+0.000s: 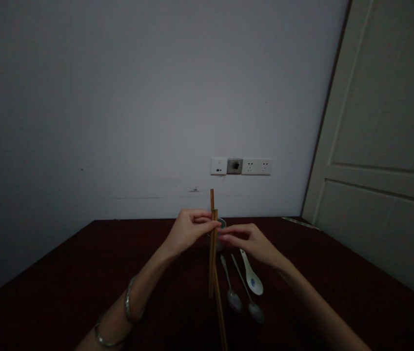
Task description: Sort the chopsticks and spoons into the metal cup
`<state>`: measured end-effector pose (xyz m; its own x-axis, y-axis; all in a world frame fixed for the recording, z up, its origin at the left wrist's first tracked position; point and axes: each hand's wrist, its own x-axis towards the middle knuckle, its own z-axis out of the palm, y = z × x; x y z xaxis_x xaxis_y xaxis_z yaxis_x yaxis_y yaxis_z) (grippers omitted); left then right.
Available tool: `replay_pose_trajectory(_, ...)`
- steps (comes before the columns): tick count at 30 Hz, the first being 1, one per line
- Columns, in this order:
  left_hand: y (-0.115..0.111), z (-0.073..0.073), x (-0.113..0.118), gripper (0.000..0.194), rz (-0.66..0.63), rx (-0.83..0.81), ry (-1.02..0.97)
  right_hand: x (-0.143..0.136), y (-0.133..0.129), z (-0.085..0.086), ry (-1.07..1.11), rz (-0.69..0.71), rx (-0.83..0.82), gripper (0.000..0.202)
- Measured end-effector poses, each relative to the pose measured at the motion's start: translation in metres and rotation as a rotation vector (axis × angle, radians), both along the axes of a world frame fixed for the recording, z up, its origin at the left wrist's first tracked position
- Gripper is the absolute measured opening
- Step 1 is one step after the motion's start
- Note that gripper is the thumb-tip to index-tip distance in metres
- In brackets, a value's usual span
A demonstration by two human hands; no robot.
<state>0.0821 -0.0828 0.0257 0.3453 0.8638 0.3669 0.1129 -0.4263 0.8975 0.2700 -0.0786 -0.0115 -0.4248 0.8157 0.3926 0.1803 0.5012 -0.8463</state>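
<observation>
Several wooden chopsticks (pixel 212 253) stand near upright at the middle of the view, pinched near their top by my left hand (pixel 191 228). One of them rises above the others, and one slants down toward the bottom edge. Just right of them is my right hand (pixel 247 240), its thumb and fingers pressed together close to the sticks; whether it grips one is hidden. Behind the fingers a round container (pixel 222 223) shows only in part. Two metal spoons (pixel 234 301) (pixel 255 312) and a white ceramic spoon (pixel 253 282) lie side by side to the right of the chopsticks.
The dark red table (pixel 148 292) reaches back to a pale wall (pixel 148 97) with a row of sockets (pixel 257 166). At the right stands a light panelled door (pixel 385 146). A thin flat strip (pixel 300 223) lies at the table's back right edge.
</observation>
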Motion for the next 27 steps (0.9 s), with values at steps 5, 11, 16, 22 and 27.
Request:
replay_pose_trajectory(5, -0.008, -0.001, 0.005, 0.026, -0.140, -0.056, -0.028, 0.009, -0.018, 0.027, 0.031, -0.277, 0.379, 0.022)
replay_pose_trajectory(11, -0.016, -0.002, 0.009, 0.022, -0.178, -0.063, -0.006, -0.005, -0.034, 0.031, 0.031, -0.265, 0.552, 0.020)
replay_pose_trajectory(16, -0.016, -0.005, 0.009, 0.020, -0.192, -0.035, -0.014, -0.010, -0.037, 0.032, 0.049, -0.246, 0.594, 0.016)
replay_pose_trajectory(22, -0.018, -0.003, 0.009, 0.023, -0.201, -0.056, 0.012, -0.009, -0.036, 0.032, 0.075, -0.198, 0.615, 0.016)
replay_pose_trajectory(27, -0.020, -0.002, 0.009, 0.022, -0.203, -0.061, 0.014, -0.009, -0.034, 0.029, 0.090, -0.194, 0.633, 0.016)
